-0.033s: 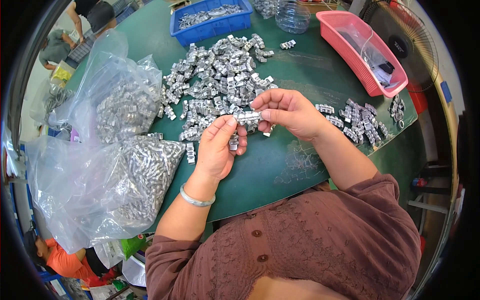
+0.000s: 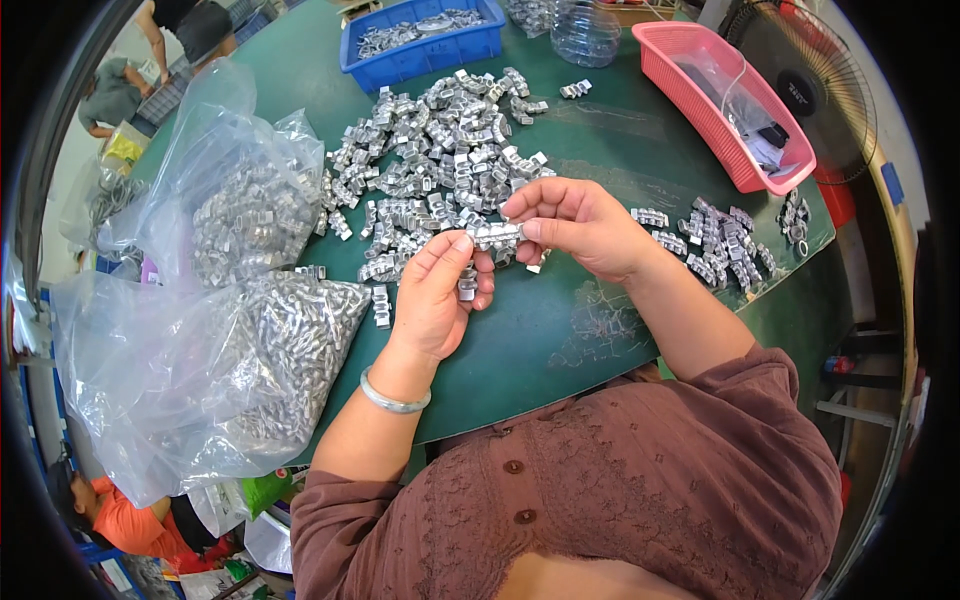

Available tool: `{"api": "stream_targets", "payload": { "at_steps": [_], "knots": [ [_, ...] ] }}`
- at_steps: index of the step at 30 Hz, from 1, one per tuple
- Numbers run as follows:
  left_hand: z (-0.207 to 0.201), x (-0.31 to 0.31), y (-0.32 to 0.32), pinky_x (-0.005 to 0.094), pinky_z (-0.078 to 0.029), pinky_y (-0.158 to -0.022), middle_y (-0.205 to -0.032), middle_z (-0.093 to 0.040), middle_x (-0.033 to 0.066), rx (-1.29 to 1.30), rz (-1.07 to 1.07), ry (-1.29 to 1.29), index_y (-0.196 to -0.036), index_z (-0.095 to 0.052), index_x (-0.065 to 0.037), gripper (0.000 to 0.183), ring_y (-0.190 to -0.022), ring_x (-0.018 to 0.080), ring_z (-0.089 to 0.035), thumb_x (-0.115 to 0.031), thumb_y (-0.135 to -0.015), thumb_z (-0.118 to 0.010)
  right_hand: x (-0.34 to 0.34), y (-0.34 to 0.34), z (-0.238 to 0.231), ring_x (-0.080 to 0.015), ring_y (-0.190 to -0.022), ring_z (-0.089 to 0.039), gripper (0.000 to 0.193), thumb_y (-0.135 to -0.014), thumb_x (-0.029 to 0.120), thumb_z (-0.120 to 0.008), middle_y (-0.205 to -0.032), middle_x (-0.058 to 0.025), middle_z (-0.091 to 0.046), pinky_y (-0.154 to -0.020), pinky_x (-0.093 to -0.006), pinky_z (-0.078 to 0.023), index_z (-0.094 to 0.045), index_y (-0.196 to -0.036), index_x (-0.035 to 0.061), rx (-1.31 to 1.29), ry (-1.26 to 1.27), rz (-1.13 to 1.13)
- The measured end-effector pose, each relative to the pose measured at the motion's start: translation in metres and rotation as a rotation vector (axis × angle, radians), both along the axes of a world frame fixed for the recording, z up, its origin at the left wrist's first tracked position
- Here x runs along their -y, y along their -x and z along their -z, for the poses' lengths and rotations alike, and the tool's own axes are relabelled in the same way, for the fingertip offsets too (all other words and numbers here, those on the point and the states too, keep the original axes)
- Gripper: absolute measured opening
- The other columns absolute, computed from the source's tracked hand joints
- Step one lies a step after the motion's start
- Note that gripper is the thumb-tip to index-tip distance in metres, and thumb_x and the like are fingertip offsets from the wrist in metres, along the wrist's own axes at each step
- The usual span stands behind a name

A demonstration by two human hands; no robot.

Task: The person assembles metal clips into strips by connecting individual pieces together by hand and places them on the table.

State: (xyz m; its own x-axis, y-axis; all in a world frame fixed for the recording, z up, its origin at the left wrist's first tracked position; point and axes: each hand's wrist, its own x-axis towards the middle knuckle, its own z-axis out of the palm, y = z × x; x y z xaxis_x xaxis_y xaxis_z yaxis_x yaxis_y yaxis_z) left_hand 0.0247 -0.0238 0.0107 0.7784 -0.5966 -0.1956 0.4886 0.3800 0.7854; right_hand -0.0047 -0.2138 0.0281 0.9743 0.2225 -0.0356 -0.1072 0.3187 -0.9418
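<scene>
Between my two hands is a short row of joined silvery metal links (image 2: 494, 236). My left hand (image 2: 430, 295) pinches its left end between thumb and fingers. A second small metal piece (image 2: 467, 288) sits under those curled fingers. My right hand (image 2: 585, 228) grips the row's right end with thumb and forefinger. Just beyond both hands spreads a large heap of similar metal links (image 2: 440, 150) on the green table (image 2: 500, 365). To the right of my right forearm lies a smaller group of linked rows (image 2: 725, 245).
Two clear plastic bags full of metal parts, one farther off (image 2: 250, 215) and one nearer (image 2: 290, 350), stand on the left. At the back is a blue bin (image 2: 425, 60) of parts. A pink basket (image 2: 720, 110) and a black fan (image 2: 800, 90) are at far right. Co-workers appear at left.
</scene>
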Motion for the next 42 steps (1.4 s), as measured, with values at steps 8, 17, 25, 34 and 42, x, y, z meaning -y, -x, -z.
{"api": "stream_targets", "payload": {
  "at_steps": [8, 17, 25, 34, 42],
  "knots": [
    [-0.001, 0.000, -0.002, 0.0221, -0.037, -0.047, -0.074, -0.054, 0.0050, 0.005, -0.013, 0.037, -0.090, -0.051, -0.006, 0.016, -0.059, 0.0130, -0.051, -0.020, -0.088, -0.044, 0.000, -0.002, -0.003, -0.0101, -0.066, -0.056, 0.014, -0.080, 0.003, -0.052, -0.076, -0.0035, -0.057, -0.063, -0.0223, -0.046, -0.054, -0.094, 0.0000, -0.005, 0.065, 0.016],
    [0.003, 0.004, -0.002, 0.0237, -0.045, -0.056, -0.089, -0.057, 0.0050, 0.033, -0.061, 0.051, -0.105, -0.050, -0.006, 0.020, -0.072, 0.0133, -0.055, -0.014, -0.087, -0.046, -0.011, 0.004, -0.003, -0.0127, -0.073, -0.055, 0.017, -0.070, -0.003, -0.060, -0.079, -0.0046, -0.058, -0.064, -0.0243, -0.044, -0.057, -0.087, 0.0016, 0.675, 0.604, 0.225],
    [0.007, 0.000, -0.003, 0.0313, -0.049, -0.073, -0.105, -0.054, 0.0071, 0.069, -0.010, 0.209, -0.118, -0.043, -0.006, 0.031, -0.089, 0.0175, -0.056, -0.009, -0.087, -0.044, -0.002, -0.001, -0.002, -0.0211, -0.073, -0.054, 0.019, -0.071, -0.004, -0.054, -0.079, -0.0080, -0.057, -0.065, -0.0295, -0.043, -0.056, -0.089, 0.0029, 0.708, 0.744, 0.373],
    [-0.001, 0.003, -0.004, 0.0389, -0.047, -0.080, -0.103, -0.053, 0.0108, 0.032, 0.053, 0.261, -0.117, -0.043, -0.004, 0.030, -0.093, 0.0238, -0.054, -0.009, -0.088, -0.039, 0.016, -0.022, 0.025, -0.0306, -0.093, -0.046, 0.036, -0.065, -0.004, -0.055, -0.100, -0.0105, -0.053, -0.081, -0.0374, -0.038, -0.053, -0.100, 0.0046, 0.650, 1.318, 0.584],
    [0.005, -0.001, -0.006, 0.0271, -0.046, -0.061, -0.091, -0.055, 0.0072, -0.059, 0.015, 0.168, -0.109, -0.049, -0.007, 0.028, -0.075, 0.0165, -0.055, -0.008, -0.082, -0.051, 0.013, -0.019, 0.015, -0.0295, -0.080, -0.049, 0.016, -0.066, 0.007, -0.060, -0.080, -0.0100, -0.053, -0.070, -0.0369, -0.040, -0.056, -0.082, 0.0044, 0.556, 1.272, 0.518]
  ]
}}
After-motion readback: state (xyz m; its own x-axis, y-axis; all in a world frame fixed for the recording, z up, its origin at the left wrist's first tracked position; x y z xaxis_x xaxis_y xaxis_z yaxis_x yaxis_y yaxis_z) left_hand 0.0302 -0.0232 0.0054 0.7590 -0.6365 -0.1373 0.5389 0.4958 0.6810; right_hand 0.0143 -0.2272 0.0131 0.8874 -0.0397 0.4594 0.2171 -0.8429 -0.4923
